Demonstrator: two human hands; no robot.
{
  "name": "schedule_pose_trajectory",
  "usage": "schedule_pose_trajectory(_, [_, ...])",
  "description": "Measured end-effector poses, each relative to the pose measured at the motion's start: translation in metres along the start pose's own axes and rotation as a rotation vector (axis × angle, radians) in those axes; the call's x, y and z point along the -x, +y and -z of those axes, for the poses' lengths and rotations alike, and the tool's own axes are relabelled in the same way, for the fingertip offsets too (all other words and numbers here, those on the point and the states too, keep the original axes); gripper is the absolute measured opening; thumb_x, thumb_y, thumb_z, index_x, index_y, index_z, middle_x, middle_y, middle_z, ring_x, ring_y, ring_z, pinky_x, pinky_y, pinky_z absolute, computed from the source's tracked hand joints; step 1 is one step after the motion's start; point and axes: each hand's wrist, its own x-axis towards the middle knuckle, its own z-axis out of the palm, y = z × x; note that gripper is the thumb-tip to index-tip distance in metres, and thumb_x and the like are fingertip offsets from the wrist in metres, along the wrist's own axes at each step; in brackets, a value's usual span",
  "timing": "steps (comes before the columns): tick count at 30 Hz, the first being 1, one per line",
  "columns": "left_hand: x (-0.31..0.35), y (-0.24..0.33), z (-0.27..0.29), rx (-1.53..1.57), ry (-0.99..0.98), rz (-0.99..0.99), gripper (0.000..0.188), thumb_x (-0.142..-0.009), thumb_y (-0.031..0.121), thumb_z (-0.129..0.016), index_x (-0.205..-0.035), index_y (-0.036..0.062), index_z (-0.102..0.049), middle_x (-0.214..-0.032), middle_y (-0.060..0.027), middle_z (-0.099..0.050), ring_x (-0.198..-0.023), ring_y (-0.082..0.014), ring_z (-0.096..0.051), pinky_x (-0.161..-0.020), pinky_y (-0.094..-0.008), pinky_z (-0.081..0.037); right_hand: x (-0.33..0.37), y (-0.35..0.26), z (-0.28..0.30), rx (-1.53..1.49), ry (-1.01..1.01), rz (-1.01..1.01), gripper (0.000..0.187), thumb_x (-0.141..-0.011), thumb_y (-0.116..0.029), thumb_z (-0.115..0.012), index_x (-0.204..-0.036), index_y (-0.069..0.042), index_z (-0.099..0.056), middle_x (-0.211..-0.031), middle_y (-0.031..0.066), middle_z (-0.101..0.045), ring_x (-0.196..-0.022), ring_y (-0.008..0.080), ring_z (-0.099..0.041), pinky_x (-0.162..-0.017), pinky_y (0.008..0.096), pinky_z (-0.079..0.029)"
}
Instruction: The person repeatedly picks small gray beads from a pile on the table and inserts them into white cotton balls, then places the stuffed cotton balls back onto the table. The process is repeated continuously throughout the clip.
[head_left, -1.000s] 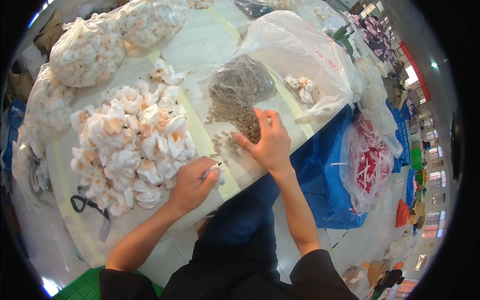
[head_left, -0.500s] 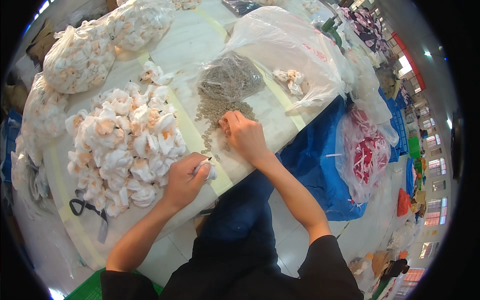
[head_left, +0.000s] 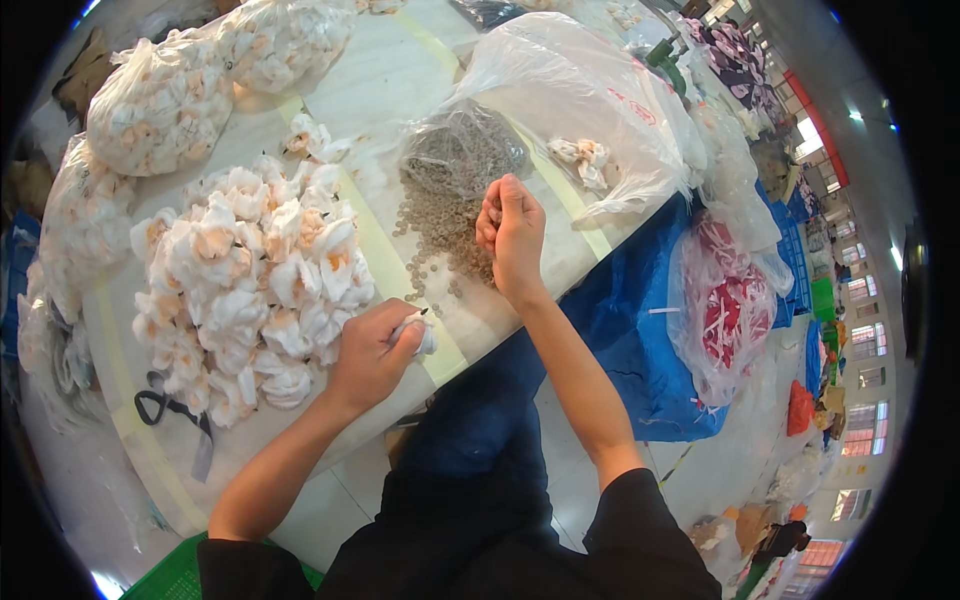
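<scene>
- The fingers of the left hand are curled tight around a small white fabric flower, held at the near edge of the table, just right of the flower heap.
- The fingertips of the right hand are pinched together, raised above the scattered small tan rings; whether a ring sits between them cannot be told.
- Those rings spill toward the near side from an open clear bag that holds more of them, darker in the mass.
- Left of the hands lies a loose heap of white flowers with orange centres.
- Tied clear bags of the same flowers stand at the far left.
- A large clear bag at the far right holds a few white flowers.
- Beyond the table's right edge a clear bag holds red and white pieces.
- Both forearms come in from below; the right wrist bends upward, and the left hand rests knuckles up.
- A black strap lies at the near left.
</scene>
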Motion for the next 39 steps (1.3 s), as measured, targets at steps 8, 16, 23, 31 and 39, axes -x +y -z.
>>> schedule_pose_trajectory(8, [0.0,-0.002,-0.001,-0.007,0.004,-0.008,0.021,-0.101,0.018,-0.065,-0.1,-0.0027,-0.07,-0.089,-0.0149,-0.068,-0.077,-0.0264,-0.063,-0.072,-0.0366,-0.05,-0.004,-0.004,0.003,-0.038,-0.07,0.082,0.042,-0.114,-0.041,-0.047,-0.102,-0.005,-0.066,-0.09,0.0056,-0.066,-0.068,0.0161,-0.061,-0.065,0.0316,-0.048])
schedule_pose_trajectory(16, [-0.001,0.001,0.001,-0.03,-0.004,0.003,0.019,-0.101,0.016,-0.063,-0.101,-0.0026,-0.07,-0.09,-0.0151,-0.069,-0.077,-0.0268,-0.065,-0.073,-0.0362,-0.051,0.006,-0.024,0.009,0.626,-0.39,0.354,0.046,-0.112,-0.04,-0.049,-0.126,-0.001,-0.07,-0.127,0.016,-0.069,-0.122,0.0283,-0.063,-0.106,0.0406,-0.047])
schedule_pose_trajectory(23, [-0.002,0.004,0.0,-0.023,-0.002,0.01,0.019,-0.101,0.015,-0.063,-0.101,-0.0029,-0.07,-0.09,-0.0145,-0.07,-0.077,-0.025,-0.065,-0.072,-0.0355,-0.051,0.028,-0.004,0.038,1.276,-0.374,0.616,0.072,-0.094,-0.046,-0.075,-0.148,-0.002,-0.055,-0.147,0.0173,-0.056,-0.136,0.0375,-0.052,-0.115,0.0478,-0.04])
schedule_pose_trajectory(31, [-0.001,0.0,-0.001,-0.045,-0.003,0.049,0.018,-0.1,0.014,-0.063,-0.101,-0.0029,-0.07,-0.088,-0.0137,-0.069,-0.075,-0.0247,-0.064,-0.072,-0.0355,-0.051,0.013,0.015,0.027,1.235,-0.429,0.654,0.061,-0.091,-0.032,-0.08,-0.143,-0.007,-0.06,-0.142,0.0155,-0.059,-0.131,0.0378,-0.055,-0.111,0.0479,-0.045])
schedule_pose_trajectory(39, [-0.001,0.001,-0.001,-0.028,0.004,0.006,0.017,-0.1,0.014,-0.063,-0.098,-0.002,-0.07,-0.088,-0.0126,-0.068,-0.075,-0.0241,-0.064,-0.072,-0.0347,-0.051,0.002,0.017,0.01,1.191,-0.428,0.681,0.014,-0.095,-0.015,-0.074,-0.103,-0.005,-0.069,-0.106,0.0111,-0.067,-0.097,0.0322,-0.066,-0.081,0.0438,-0.054])
